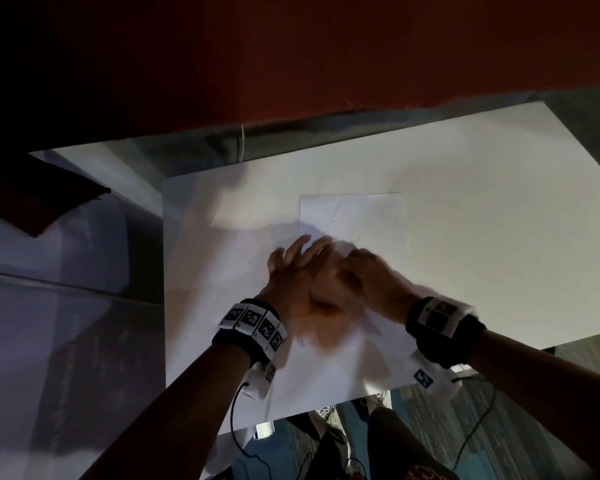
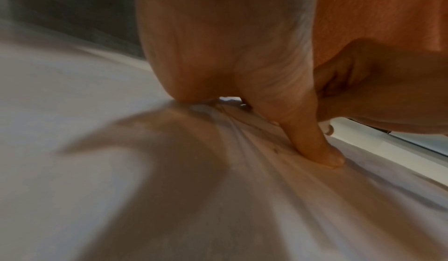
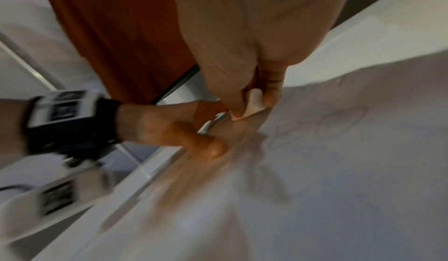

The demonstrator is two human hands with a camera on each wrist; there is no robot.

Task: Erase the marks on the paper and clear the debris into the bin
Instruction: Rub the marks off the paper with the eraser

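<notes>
A white sheet of paper [image 1: 354, 216] lies on the white table [image 1: 499, 202], creased, with faint pencil marks [image 3: 339, 119]. My left hand [image 1: 298, 268] lies flat on the sheet, fingers spread and the thumb [image 2: 317, 148] pressing down, which wrinkles the paper [image 2: 242, 169]. Just to its right, my right hand [image 1: 364, 271] pinches a small white eraser [image 3: 253, 104] between thumb and fingers, its lower end on the paper [image 3: 339, 169]. That hand is blurred by motion. A few dark specks [image 1: 333, 221] lie on the sheet. No bin shows in any view.
The table's far edge meets a dark red wall [image 1: 326, 46]. A dark red object [image 1: 49, 202] sticks out at the left above a lower pale surface [image 1: 66, 306]. Cables [image 1: 236, 420] hang from both wristbands past the table's near edge.
</notes>
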